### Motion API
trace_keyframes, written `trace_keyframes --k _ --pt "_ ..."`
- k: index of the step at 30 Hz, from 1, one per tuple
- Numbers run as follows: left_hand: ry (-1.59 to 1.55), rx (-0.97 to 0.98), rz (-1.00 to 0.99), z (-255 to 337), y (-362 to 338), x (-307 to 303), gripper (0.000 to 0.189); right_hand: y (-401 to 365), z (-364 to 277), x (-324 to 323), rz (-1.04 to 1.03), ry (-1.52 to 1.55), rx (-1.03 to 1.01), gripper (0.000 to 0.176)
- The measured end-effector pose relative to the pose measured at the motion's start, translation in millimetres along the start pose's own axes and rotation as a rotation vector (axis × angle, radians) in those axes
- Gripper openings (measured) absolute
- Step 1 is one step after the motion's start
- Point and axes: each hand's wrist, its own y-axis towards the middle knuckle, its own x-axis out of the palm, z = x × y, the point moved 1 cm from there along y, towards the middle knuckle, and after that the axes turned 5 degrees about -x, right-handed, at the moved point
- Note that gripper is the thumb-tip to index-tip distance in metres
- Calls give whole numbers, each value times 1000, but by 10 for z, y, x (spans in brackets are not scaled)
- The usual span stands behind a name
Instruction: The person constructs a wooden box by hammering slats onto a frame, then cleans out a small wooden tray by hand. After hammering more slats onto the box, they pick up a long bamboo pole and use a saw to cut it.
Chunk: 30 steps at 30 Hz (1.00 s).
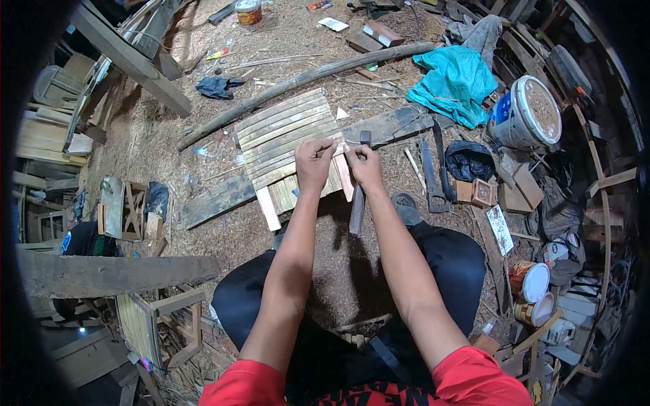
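Note:
A panel of narrow wooden slats [288, 132] lies before me on two boards, with pale legs or rails sticking out toward me. My left hand [315, 164] is over the panel's right part, its fingers closed in a pinch. Close beside it, at the panel's right edge, my right hand [364, 166] is also pinched shut. A thin, light sliver seems to run between the fingertips, too small to name. A hammer [357, 215] lies under my right hand, its head beyond the fingers and its handle pointing toward me.
A long pole [291, 82] crosses the shavings-covered floor behind the panel. To the right are a teal sheet [457, 84], a large white-and-blue bucket [539, 111], a handsaw [430, 179] and a black bag [469, 162]. A thick beam [122, 274] juts in at left.

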Motion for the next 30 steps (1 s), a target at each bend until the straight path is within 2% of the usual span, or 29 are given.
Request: trace_keyframes --k 4,10,16,19,21,25,27,29,30 --pt "57 27 -57 68 -1 -18 14 9 65 12 -12 40 8 32" --pt "40 -53 -81 87 4 -12 16 31 94 39 -10 94 16 33" --pt "64 12 7 111 4 26 16 -20 -32 -15 14 34 43 33" --pt "152 76 -66 22 -4 14 16 -9 -34 -17 -5 61 42 34" --pt "153 113 -44 -6 -24 33 15 -6 -4 -28 -49 106 40 34" --pt "179 160 -35 1 -23 25 13 -37 -38 -51 11 -28 -108 31" --pt "183 179 -26 -23 -26 45 12 24 -117 -132 -4 -26 -105 26" --pt "213 197 -17 -3 -8 25 13 58 -444 -302 -46 -65 -104 19" --pt "227 202 -19 0 -28 19 13 93 -587 -378 -22 -55 -191 22"
